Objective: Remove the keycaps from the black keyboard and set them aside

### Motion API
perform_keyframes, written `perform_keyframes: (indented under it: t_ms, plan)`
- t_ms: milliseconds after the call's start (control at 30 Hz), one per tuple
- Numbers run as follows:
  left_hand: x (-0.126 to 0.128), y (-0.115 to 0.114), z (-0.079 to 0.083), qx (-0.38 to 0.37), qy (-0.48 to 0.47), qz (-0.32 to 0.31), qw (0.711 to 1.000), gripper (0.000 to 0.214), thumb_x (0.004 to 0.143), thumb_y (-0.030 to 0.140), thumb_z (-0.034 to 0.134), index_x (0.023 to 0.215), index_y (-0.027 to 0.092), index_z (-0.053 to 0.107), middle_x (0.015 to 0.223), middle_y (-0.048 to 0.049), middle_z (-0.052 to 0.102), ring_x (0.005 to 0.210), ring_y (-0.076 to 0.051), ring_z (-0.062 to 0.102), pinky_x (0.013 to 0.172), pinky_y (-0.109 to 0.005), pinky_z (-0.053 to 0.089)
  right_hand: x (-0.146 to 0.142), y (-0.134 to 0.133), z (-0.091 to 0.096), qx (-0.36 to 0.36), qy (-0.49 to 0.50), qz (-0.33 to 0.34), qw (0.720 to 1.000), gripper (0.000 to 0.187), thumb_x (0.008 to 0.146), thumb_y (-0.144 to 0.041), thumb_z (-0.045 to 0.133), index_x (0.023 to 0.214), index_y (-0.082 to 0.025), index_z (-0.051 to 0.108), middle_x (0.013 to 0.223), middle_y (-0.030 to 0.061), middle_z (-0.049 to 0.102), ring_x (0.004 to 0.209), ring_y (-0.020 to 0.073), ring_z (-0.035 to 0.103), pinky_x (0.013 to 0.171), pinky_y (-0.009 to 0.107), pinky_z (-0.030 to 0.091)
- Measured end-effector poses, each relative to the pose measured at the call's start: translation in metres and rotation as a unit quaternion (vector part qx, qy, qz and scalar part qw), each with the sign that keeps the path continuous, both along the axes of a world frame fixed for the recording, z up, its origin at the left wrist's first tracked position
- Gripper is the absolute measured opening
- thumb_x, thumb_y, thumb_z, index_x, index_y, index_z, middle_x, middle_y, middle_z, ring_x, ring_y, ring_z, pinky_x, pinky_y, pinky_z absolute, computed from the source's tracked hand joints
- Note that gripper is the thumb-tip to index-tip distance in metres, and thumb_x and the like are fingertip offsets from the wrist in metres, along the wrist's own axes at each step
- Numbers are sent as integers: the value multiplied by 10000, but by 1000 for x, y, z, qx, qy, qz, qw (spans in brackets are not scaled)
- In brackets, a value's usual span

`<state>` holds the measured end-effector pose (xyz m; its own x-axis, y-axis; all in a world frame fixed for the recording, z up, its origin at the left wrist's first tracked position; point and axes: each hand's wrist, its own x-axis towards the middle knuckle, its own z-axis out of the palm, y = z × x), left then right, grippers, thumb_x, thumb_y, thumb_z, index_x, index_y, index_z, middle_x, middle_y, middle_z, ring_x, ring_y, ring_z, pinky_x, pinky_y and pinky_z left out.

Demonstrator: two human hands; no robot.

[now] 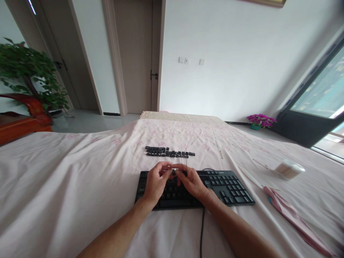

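A black keyboard (228, 186) lies on the pink cloth, with both my hands over its left half and middle. Between my fingertips is a small black keycap (173, 172), pinched from the left by my left hand (156, 182) and from the right by my right hand (195, 183). Two thin pale wires (184, 161) stick up from the fingers of my right hand; what they belong to is hidden. Just beyond the keyboard, several loose black keycaps (167, 152) lie in rows. My hands cover part of the keys.
On the right are a clear tub of cotton swabs (290, 169), a loose swab (221, 154), a long white stick (250, 176) and a folded pink cloth (292, 218). A black cable (202, 233) runs toward me. Behind the covered surface (80, 172) stand a wall and doors.
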<state>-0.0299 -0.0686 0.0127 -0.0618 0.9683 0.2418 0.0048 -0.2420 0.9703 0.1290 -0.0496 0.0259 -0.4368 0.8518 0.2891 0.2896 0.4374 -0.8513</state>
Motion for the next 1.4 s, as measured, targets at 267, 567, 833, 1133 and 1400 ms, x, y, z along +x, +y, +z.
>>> perform_keyframes:
  t_ms: [267,567,833,1133,1400]
  plan:
    - [0,1,0,-4,-16,-20,1000,299,804,365,609,1022,161,594,844,-42,666,725,-172,663,687,-281,542,2,0,-2,12,8,-1,1000,382,928,-374,435,1218,-161,563,646,-6,620,555,108,565,594,235,472]
    - [1,0,1,-3,-42,-36,998,299,776,310,634,1031,159,593,793,-21,641,731,-159,648,715,-292,555,2,3,-6,16,12,-27,999,357,925,-369,444,1180,-163,585,560,-31,556,542,112,547,600,243,461]
    - [1,3,-4,-4,-19,-41,999,295,774,298,625,1037,164,601,775,-9,628,701,-141,631,687,-269,543,1,4,-5,0,16,-38,999,344,920,-370,450,1135,-156,611,550,-29,557,524,112,548,570,235,459]
    - [0,3,-4,4,21,-28,999,251,784,282,610,1007,168,607,765,-11,637,693,-139,626,672,-247,516,-1,6,-6,-3,9,-43,999,304,905,-363,476,1078,-166,632,601,-20,593,511,107,565,529,218,454]
    - [1,3,-3,-7,3,-38,999,268,778,293,617,1010,163,594,768,-13,640,708,-148,635,689,-265,531,-1,7,-6,1,-11,-44,999,291,904,-348,476,1070,-172,638,595,-20,599,504,107,571,530,217,459]
